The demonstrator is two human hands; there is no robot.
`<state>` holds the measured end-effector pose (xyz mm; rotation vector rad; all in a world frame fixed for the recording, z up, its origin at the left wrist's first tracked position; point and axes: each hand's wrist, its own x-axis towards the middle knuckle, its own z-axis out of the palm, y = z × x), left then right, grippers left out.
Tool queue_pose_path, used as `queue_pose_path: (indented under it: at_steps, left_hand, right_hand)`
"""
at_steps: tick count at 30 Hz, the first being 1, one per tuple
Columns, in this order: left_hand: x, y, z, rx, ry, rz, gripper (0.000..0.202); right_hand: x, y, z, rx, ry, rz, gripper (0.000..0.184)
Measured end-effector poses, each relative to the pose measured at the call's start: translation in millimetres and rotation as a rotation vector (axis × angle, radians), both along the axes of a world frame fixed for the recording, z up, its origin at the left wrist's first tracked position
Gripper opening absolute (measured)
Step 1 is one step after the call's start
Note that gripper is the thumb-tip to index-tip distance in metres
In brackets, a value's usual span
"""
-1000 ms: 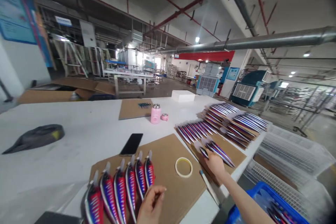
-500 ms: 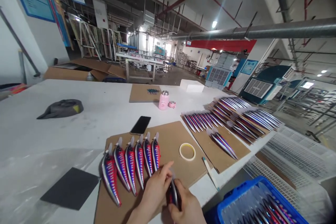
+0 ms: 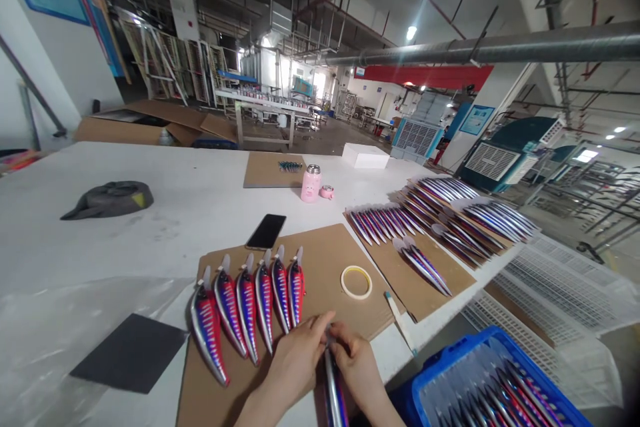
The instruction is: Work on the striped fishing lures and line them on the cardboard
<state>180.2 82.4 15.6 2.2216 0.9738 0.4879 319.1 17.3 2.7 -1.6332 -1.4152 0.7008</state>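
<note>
Along the near edge of the brown cardboard sheet [image 3: 320, 267], entry one: a slim silver, red and blue fishing lure [image 3: 334, 393], held off the card with its upper end inside your fingers and its body running down past the bottom of the view. Entry two: your right hand [image 3: 356, 367], fingers closed around that upper end. Entry three: your left hand [image 3: 297, 363], fingertips reaching the same spot; whether they pinch the lure or only touch it, I cannot tell from this view. Entry four: six matching lures [image 3: 247, 303] lying side by side on the sheet, just left of your hands, pale lips pointing away from you. Entry five: a cream ring of masking tape [image 3: 356, 282] on the sheet, beyond your hands. Step in hand, by judgement: close work on one lure at a time; the next move would call for a steady hold until it is set down. Change from the earlier frame: the lure now hangs lower, and both hands have closed in on its upper end.
</note>
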Motion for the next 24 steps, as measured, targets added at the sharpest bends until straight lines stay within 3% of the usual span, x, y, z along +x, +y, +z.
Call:
queue_pose_path:
  at_steps: [11, 16, 21, 24]
  left_hand:
    - [11.2, -3.5, -8.2, -0.036, 0.017, 0.091, 0.054]
    - [9.7, 0.7, -7.1, -0.057, -0.014, 0.094, 0.053]
    - [6.3, -0.1, 4.9, -0.058, -0.077, 0.069, 0.017]
    - [4.0, 0.5, 7.4, -0.071, -0.085, 0.033, 0.017]
  right_hand:
    - [16.8, 9.4, 10.3, -0.041, -0.018, 0.109, 0.025]
    - [16.3, 11.3, 10.7, -0.037, -0.072, 0.087, 0.023]
    - [15.7, 12.3, 6.1, -0.033, -0.089, 0.069, 0.023]
    - [16.1, 12.5, 4.3, -0.036, -0.085, 0.065, 0.023]
